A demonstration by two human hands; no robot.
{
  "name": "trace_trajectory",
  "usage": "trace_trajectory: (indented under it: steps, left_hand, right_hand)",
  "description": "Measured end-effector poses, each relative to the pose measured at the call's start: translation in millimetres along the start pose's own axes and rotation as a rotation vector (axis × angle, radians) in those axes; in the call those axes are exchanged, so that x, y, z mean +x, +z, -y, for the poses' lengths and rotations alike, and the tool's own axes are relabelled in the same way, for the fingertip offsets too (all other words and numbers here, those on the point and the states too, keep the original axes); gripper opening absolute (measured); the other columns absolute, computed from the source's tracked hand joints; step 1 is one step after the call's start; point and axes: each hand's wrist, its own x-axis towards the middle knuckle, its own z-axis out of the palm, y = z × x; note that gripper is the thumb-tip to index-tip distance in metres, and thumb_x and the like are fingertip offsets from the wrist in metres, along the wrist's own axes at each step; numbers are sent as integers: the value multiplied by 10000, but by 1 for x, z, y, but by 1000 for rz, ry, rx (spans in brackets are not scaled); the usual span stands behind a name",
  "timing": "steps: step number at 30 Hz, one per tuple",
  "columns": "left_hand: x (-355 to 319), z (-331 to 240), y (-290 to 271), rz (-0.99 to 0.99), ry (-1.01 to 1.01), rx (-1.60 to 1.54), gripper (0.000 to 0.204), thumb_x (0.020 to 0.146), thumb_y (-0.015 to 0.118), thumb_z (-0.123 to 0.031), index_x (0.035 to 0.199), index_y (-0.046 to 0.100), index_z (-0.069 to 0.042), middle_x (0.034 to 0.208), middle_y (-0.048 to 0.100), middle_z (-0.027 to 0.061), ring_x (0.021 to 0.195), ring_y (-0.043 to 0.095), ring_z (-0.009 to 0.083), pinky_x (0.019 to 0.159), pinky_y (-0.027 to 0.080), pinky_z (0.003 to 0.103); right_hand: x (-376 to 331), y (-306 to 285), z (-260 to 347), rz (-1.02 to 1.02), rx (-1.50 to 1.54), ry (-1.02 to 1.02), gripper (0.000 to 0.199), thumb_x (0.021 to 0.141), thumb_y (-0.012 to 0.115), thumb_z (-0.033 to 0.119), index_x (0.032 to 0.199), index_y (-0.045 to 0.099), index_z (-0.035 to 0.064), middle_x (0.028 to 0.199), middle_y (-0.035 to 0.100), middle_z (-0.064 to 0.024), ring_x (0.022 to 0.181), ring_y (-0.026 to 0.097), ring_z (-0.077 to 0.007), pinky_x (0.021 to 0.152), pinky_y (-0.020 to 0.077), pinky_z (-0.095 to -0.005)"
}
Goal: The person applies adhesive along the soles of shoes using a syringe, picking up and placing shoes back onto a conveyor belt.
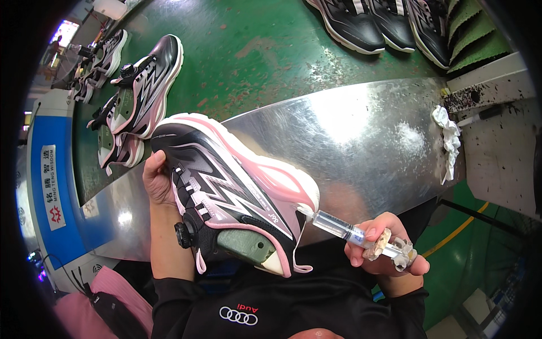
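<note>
Fingers of right hand [384, 240] grip syringe [344, 227]; left hand [157, 179] clasps sneaker [231, 192].

shiny metal table [361, 130], clear plastic syringe [339, 226]

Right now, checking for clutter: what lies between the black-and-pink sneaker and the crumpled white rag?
In the head view, only bare shiny metal sheet lies between sneaker and rag.

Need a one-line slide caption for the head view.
Left hand steadies a black-and-pink sneaker while right hand presses a syringe tip to its heel sole.
</note>
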Motion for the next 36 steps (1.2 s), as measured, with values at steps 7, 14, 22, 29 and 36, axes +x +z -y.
trace_trajectory:
  steps: [7,14,22,29,36]
  left_hand:
    - [-1,3,10,-28,8,27,469,803,522,-261,1192,534,0,1151,601,172,1037,601,305,942,465,461]
    - [-2,4,11,-192,62,94,466,808,516,-263,1185,534,10,1138,607,173,1026,606,300,927,477,455]
    - [-1,4,20,23,-2,43,466,810,513,-264,1187,534,9,1133,609,172,1025,606,295,934,473,455]
    - [-2,3,18,-2,21,36,478,802,526,-261,1197,527,8,1136,607,172,1028,605,297,936,471,453]
    - [-2,-2,21,2,-36,-127,467,749,559,-118,1187,528,42,1155,590,210,1073,576,353,975,436,496]
  right_hand:
    - [2,-2,1,-19,-27,30,952,613,715,662,1175,448,-59,987,554,-160,906,564,-219,771,460,-317]
    - [0,-5,-1,9,-40,-4,919,629,750,600,1184,457,-70,994,560,-178,906,560,-224,779,451,-315]
    - [-3,-10,-3,23,-56,-32,897,641,763,571,1184,462,-76,971,560,-177,885,551,-221,763,444,-300]
    - [2,5,24,16,-151,-147,712,681,747,539,1127,505,39,838,597,-130,785,554,-190,598,418,-267]
    - [-11,2,70,-78,-466,-611,758,671,751,535,1190,438,80,887,529,-86,774,388,-143,576,301,-245]
